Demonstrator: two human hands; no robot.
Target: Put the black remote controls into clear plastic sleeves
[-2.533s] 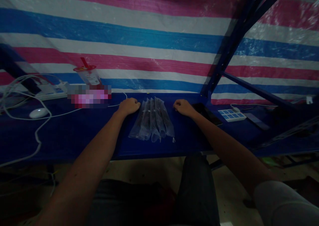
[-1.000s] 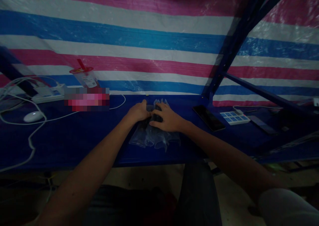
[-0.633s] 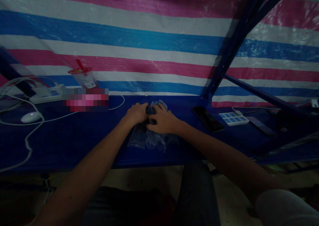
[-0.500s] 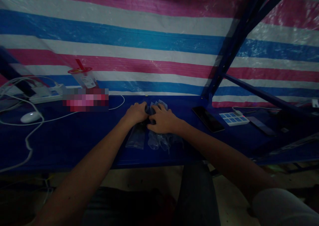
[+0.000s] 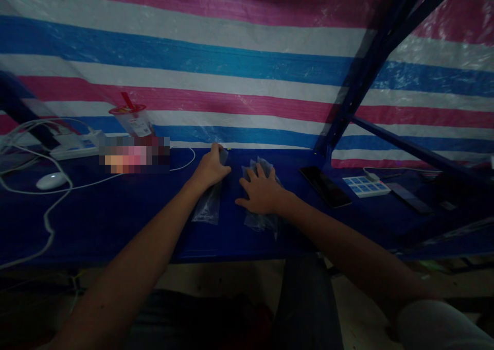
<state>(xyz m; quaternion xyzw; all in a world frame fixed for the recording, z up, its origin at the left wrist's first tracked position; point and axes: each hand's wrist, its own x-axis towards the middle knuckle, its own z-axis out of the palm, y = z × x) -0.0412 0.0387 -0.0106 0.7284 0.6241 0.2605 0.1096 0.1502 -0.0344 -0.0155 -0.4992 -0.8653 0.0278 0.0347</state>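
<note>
Grip: left hand [image 5: 215, 169] closed on the upper part of one clear bag [image 5: 208, 208], near end pointing at the tabletop [image 5: 235, 244] front edge. Right hand [image 5: 264, 191] splayed flat over the other bags [image 5: 258, 222], fingers curled round nothing. Likely light, soft, slippery, quick to crease (too dim to tell contents). Best hold, I judge: pinch one end, pin the neighbours. Outward: cup [image 5: 135, 122] by the tabletop's back edge, left; dark tablet [image 5: 326, 187] right of the bags.
</note>
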